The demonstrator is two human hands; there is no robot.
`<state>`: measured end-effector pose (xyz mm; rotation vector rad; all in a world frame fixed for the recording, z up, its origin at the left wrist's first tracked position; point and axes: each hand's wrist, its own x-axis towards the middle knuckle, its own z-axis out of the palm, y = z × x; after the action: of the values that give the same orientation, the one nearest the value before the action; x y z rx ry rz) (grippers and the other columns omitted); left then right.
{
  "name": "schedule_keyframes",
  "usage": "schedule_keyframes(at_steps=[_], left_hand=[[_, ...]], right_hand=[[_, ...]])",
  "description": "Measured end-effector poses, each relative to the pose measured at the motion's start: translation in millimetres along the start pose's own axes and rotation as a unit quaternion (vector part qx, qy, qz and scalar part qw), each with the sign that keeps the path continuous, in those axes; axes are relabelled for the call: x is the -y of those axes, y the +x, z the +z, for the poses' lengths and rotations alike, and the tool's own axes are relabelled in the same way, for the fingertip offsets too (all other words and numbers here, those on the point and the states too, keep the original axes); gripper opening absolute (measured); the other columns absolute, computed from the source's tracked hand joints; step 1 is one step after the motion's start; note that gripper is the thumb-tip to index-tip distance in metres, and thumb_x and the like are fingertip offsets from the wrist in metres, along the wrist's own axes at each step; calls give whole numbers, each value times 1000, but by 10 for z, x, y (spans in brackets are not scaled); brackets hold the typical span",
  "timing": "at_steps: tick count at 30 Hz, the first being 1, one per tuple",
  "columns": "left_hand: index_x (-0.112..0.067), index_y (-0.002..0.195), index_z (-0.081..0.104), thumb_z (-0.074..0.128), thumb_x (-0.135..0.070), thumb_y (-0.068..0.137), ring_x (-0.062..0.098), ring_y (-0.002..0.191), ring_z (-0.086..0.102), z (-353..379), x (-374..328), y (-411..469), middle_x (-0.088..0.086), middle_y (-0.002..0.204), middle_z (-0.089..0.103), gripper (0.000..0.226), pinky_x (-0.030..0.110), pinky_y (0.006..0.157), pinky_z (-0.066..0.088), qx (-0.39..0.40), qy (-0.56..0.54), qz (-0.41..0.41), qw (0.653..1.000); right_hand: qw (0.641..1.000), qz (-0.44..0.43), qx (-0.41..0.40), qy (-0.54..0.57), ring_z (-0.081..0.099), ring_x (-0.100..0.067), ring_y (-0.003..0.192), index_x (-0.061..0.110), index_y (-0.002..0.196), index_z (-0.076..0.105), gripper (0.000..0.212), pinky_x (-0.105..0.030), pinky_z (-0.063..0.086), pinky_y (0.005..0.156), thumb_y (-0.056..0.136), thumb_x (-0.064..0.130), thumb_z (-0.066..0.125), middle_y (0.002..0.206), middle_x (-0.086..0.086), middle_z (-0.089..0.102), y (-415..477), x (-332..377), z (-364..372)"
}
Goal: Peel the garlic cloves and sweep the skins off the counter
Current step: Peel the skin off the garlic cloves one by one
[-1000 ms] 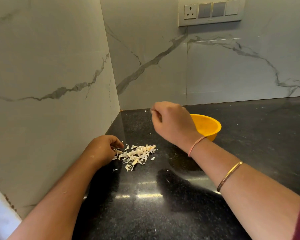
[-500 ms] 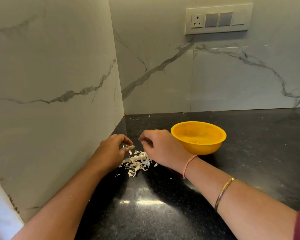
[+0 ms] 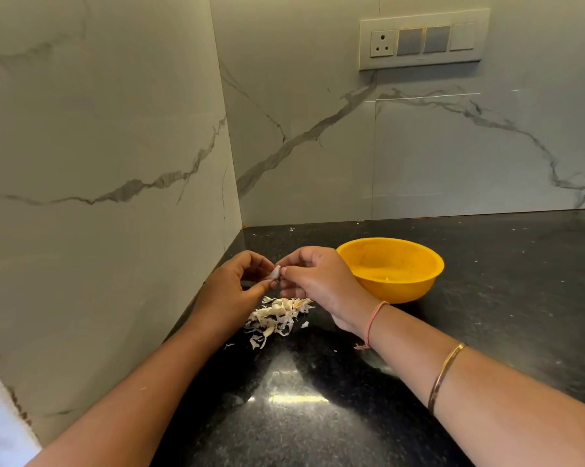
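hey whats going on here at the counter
A person is peeling garlic. The left hand and right hand pinch one garlic clove between their fingertips, held above a pile of skins on the black counter. A yellow bowl sits just beyond the right hand.

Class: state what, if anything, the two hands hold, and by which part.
One garlic clove: the left hand pinches one side with its fingertips, the right hand the opposite side, above the skins.
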<state>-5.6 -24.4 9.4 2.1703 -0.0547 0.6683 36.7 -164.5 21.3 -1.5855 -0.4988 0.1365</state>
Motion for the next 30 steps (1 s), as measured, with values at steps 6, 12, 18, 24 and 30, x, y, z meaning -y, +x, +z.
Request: schedule_keyframes(at_steps=[6, 12, 18, 24, 30], left_hand=[[-29, 82, 64, 75, -19, 78, 4, 80, 65, -13, 14, -8, -8, 81, 69, 15, 21, 71, 52, -7, 16, -7, 1000], [-27, 81, 65, 75, -20, 78, 1, 82, 63, -26, 2, -7, -12, 81, 68, 12, 21, 72, 51, -24, 43, -3, 999], [-27, 81, 64, 76, -25, 76, 4, 75, 66, -11, -15, -12, -9, 77, 69, 13, 24, 68, 52, -9, -1, -17, 1000], [-25, 75, 64, 78, -20, 73, 6, 67, 65, -37, -25, -19, -6, 71, 68, 16, 21, 63, 52, -25, -3, -16, 1000], [-26, 73, 64, 79, -19, 73, -2, 61, 61, -49, -38, -28, -10, 67, 67, 17, 8, 54, 45, -40, -1, -4, 999]], right_hand=[[999, -21, -1, -30, 68, -26, 83, 4, 86, 65, 10, -28, 59, 70, 87, -2, 57, 93, -24, 68, -4, -20, 12], [994, -68, -6, -89, 70, -26, 79, 8, 87, 67, 5, -35, 59, 73, 85, 6, 63, 84, -14, 71, 2, -61, 30], [984, -114, -28, -131, 70, -19, 74, 11, 85, 69, 9, -39, 59, 73, 85, 5, 62, 77, -7, 71, 7, -57, 23], [996, -69, 5, -57, 70, -25, 81, 10, 87, 69, 15, -39, 58, 77, 89, 2, 56, 86, -11, 70, -20, -14, 11], [998, -44, 8, -53, 68, -27, 82, 12, 81, 66, 12, -41, 57, 80, 89, 6, 58, 86, -12, 68, -19, 1, 3]])
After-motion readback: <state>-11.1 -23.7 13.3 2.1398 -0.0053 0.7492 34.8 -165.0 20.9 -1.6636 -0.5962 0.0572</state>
